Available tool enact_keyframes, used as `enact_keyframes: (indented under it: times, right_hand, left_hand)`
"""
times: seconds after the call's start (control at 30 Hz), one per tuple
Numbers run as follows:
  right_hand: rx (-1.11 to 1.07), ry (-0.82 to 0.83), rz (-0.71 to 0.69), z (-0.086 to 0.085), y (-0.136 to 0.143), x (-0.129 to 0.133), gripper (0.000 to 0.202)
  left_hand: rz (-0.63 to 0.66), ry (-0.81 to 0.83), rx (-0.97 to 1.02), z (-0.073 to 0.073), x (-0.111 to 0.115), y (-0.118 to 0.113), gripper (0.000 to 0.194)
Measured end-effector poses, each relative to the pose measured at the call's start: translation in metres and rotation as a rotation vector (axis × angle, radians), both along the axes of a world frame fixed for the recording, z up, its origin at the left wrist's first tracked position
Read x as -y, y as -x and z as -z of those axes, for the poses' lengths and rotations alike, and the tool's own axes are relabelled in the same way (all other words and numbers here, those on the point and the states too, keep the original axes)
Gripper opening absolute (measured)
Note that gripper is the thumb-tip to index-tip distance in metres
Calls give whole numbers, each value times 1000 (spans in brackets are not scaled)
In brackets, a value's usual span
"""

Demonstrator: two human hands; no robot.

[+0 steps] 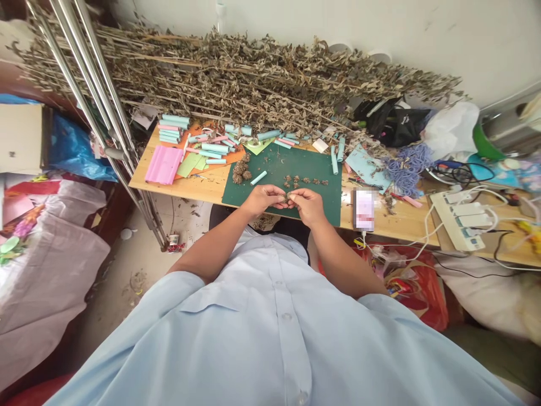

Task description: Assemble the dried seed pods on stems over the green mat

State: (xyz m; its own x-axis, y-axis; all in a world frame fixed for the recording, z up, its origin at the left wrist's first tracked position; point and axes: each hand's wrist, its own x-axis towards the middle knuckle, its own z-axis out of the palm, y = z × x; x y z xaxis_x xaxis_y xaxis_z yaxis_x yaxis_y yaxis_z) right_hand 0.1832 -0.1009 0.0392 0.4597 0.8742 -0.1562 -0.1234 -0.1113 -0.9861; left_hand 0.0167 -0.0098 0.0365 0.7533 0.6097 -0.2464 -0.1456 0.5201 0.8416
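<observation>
My left hand (262, 199) and my right hand (307, 205) meet over the front edge of a dark green cutting mat (279, 163). Fingertips of both are pinched around a small brownish clump of dried leaves (287, 197), mostly hidden by the fingers. Just beyond my right hand, several small dried-leaf clumps (315, 181) lie in a row on the mat. Farther left sits a heap of larger brown leaf balls (241, 171). A light blue paper roll (258, 178) lies between that heap and the row.
Dried leafy stalks (236, 67) are stacked along the wall. Blue and pink rolls (214, 148) and a pink sheet (164, 164) lie left. A phone (364, 210), purple-blue yarn (408, 166) and a power strip (459, 220) occupy the right. Metal poles (101, 107) rise at the left.
</observation>
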Motion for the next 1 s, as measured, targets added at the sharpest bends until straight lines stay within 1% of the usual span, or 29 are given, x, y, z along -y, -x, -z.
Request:
enact_keyframes:
  times: [0.07, 0.13, 0.17, 0.23, 0.3, 0.37, 0.43, 0.5, 0.57, 0.63, 0.73, 0.87, 0.93, 1.0]
  right_hand:
    - [4, -14, 56, 1, -14, -1, 25]
    - [130, 13, 129, 2, -34, -1, 25]
    - [259, 54, 160, 2, -45, -1, 23]
    - [611, 147, 126, 2, -64, -1, 17]
    - [945, 191, 34, 2, -76, -2, 16]
    - [1182, 221, -98, 1, -79, -6, 21]
    - [1333, 275, -228, 0, -76, -10, 26]
    - [1430, 336, -321, -1, -72, -14, 31]
    - [1467, 361, -367, -1, -70, -15, 35]
    - [1431, 327, -367, -1, -72, -12, 38]
    - [1279, 252, -276, 1, -79, -6, 41]
    - [1048, 262, -146, 4, -89, 1, 38]
    - [947, 258, -91, 4, -89, 4, 36]
    - [872, 213, -18, 2, -82, 8, 33]
  left_hand:
    - [-17, 2, -18, 0, 0, -1, 51]
    - [-21, -6, -33, 0, 1, -1, 49]
    - [-19, -13, -35, 0, 1, -1, 48]
    - [-14, -28, -27, -1, 2, -2, 47]
    - [-14, -39, -19, -1, 3, -2, 47]
    - [-14, -50, -20, 0, 3, -2, 47]
    - [-10, -65, -32, 1, 4, -2, 46]
    - [-7, -82, -44, 2, 5, -3, 44]
    - [-7, -95, -50, 4, 5, -3, 44]
    - [-7, -103, -51, 5, 5, -3, 45]
    - [-4, -118, -45, 7, 4, -3, 46]
    - [-1, -169, -37, 9, 2, -3, 46]
    - [-1, -181, -39, 10, 2, -3, 45]
    - [-7, -175, -27, 11, 2, -4, 47]
